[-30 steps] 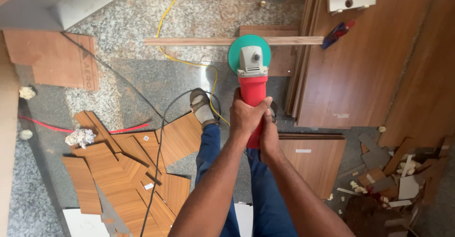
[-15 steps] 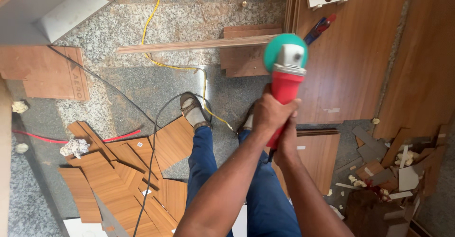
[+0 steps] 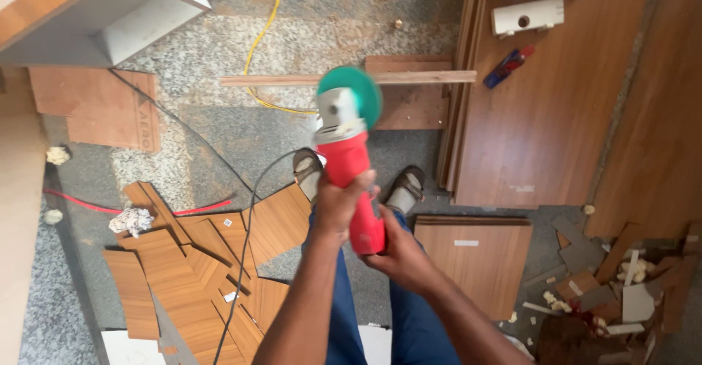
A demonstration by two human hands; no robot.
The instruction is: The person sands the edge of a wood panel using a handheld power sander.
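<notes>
- While both hands hold it, the red angle grinder (image 3: 351, 168) hangs above the sandalled feet (image 3: 307, 171).
- Left hand (image 3: 340, 208) wraps grinder mid-body; right hand (image 3: 398, 255) cups its tail.
- Green disc (image 3: 358, 91) sits near the wood strip (image 3: 344, 79).

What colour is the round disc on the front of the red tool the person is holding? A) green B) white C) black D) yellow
A: the angle grinder held in the left hand and right hand has a green disc at its front end.
</notes>
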